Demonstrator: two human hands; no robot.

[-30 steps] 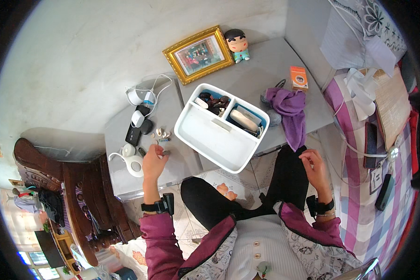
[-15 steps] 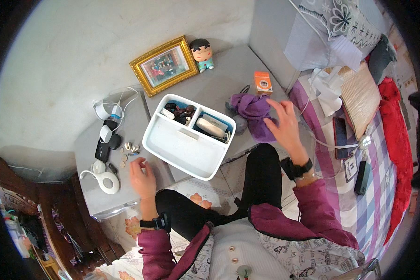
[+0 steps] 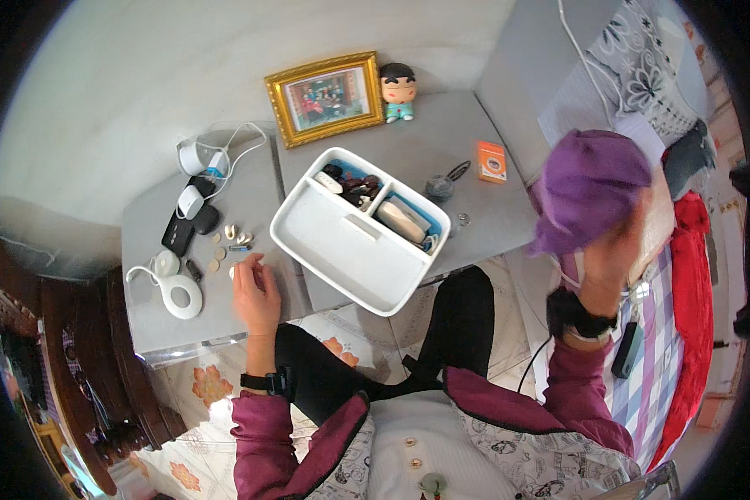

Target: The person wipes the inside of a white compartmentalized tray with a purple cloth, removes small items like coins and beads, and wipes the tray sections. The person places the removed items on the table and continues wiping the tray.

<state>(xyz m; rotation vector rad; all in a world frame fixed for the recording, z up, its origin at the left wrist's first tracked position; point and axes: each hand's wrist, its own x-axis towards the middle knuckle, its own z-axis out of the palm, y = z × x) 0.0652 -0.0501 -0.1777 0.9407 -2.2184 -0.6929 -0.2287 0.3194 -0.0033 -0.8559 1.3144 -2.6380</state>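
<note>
My right hand (image 3: 615, 242), blurred by motion, grips a bunched purple cloth (image 3: 592, 190). It is raised above the bed's edge to the right of the table, and the cloth hides part of the fingers. My left hand (image 3: 257, 292) rests at the table's near edge, its fingers loosely bent and apart, with no held thing visible. Beside its fingertips lie several coins (image 3: 215, 266), a small battery (image 3: 240, 247) and small pale pieces (image 3: 232, 232). Between my hands stands a white divided box (image 3: 333, 250), with small items in its two far compartments and a bare large one.
An orange box (image 3: 492, 161), a grey fuzzy ball (image 3: 439, 188) and a small clear piece (image 3: 463, 219) lie right of the white box. Behind stand a gold picture frame (image 3: 282, 112) and a figurine (image 3: 398, 93). Cables, a black power strip (image 3: 177, 233) and a white device (image 3: 181, 297) occupy the left.
My right hand has taken hold of the purple cloth and lifted it off the table to the right, uncovering the grey ball. My left hand has barely moved. The view has shifted slightly.
</note>
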